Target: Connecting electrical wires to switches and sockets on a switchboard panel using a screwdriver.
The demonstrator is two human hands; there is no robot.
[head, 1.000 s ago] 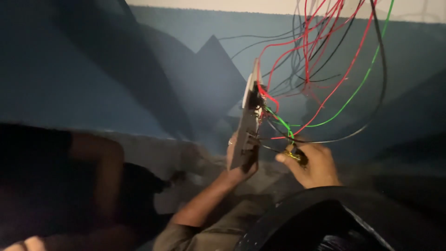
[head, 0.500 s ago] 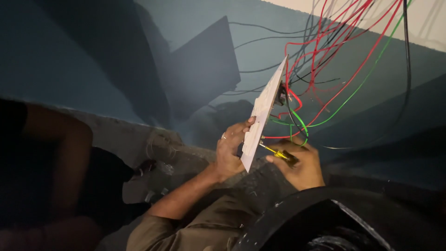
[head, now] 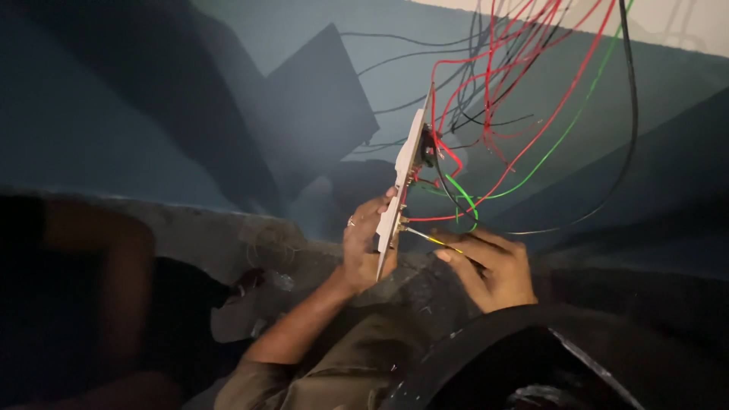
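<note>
Your left hand (head: 366, 244) grips the switch plate (head: 400, 190) edge-on, long axis near upright; your right hand (head: 486, 267) pinches a screwdriver (head: 431, 238) pointing left at it.

Wall (head: 152, 114): painted blue-grey, spread across the upper frame, crossed by dark angular shadows.
Pale band (head: 683, 23): seen at the upper right, above the wall.
Black curved object (head: 577, 357): placed at the lower right.

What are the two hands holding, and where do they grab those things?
The left hand grips the white switch plate by its lower edge. The right hand holds a small screwdriver by its handle, tip at the plate's back.
</note>
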